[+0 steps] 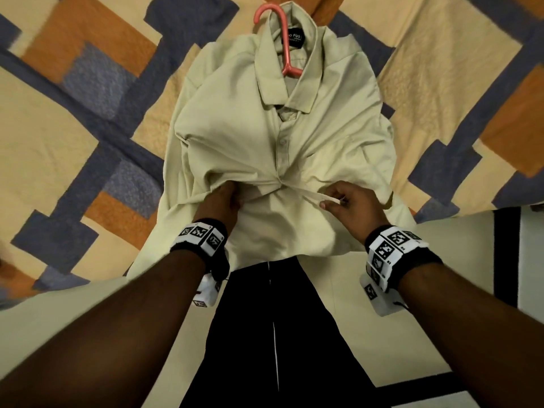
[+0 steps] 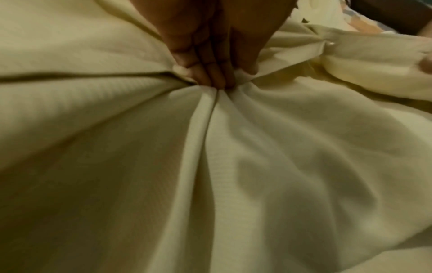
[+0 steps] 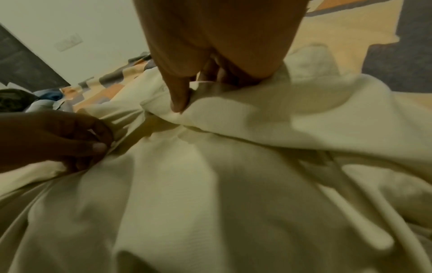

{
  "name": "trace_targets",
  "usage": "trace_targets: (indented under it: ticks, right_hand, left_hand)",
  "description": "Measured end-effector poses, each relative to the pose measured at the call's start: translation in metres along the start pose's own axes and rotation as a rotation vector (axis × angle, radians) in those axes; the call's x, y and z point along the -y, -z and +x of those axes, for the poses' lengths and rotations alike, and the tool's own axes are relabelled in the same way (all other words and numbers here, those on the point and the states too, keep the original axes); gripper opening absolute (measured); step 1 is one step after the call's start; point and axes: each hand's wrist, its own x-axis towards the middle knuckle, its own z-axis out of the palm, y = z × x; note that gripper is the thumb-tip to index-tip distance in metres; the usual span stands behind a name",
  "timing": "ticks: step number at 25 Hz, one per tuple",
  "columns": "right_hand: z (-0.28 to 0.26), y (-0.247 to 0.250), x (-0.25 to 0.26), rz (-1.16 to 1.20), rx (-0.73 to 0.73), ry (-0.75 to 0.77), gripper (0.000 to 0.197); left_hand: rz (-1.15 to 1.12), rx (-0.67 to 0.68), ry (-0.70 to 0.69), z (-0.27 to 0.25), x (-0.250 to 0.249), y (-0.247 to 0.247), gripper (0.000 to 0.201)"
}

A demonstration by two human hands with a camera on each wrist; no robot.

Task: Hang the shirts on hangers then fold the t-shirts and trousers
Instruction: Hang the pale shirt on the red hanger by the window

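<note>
Beige shirt [image 1: 235,136] lies on the bedspread [image 1: 73,128], pink hanger [image 1: 282,39] inside; left hand [image 1: 220,201] and right hand [image 1: 350,201] each pinch a placket edge; buttoning in hand; next: align button with hole.

Two bare forearms reached up from the lower corners of the frame toward its middle, each wrist wrapped in a black band carrying white blocks printed with black square markers. The left hand [image 1: 222,201], left of centre, had its fingers [image 2: 210,73] bunched together and curled, pinching a gather of pale cloth. The right hand [image 1: 350,201], right of centre, pinched a strip of the same cloth between thumb and curled fingers [image 3: 178,96].
</note>
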Motion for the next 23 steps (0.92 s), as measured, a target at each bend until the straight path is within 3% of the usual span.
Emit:
trace_targets:
  ticks: [6,10,17,20,23]
  right_hand:
    - [-0.008,-0.050,0.015,0.047,0.171,-0.035,0.008]
    - [-0.004,-0.073,0.032,0.288,0.080,-0.186,0.011]
    - [-0.004,-0.079,0.039,0.601,0.056,-0.231,0.025]
    - [-0.008,-0.080,0.034,0.629,0.035,-0.257,0.023]
    - [-0.009,-0.085,0.033,0.583,0.031,-0.241,0.024]
  left_hand:
    - [0.075,0.066,0.033,0.016,-0.005,0.005,0.026]
    - [0.241,0.194,-0.095,0.016,-0.021,-0.004,0.028]
    - [-0.418,0.062,-0.035,-0.013,-0.028,-0.028,0.008]
    - [-0.517,0.080,-0.036,-0.020,-0.024,-0.037,0.016]
    - [-0.470,0.104,-0.033,-0.024,-0.018,-0.043,0.016]
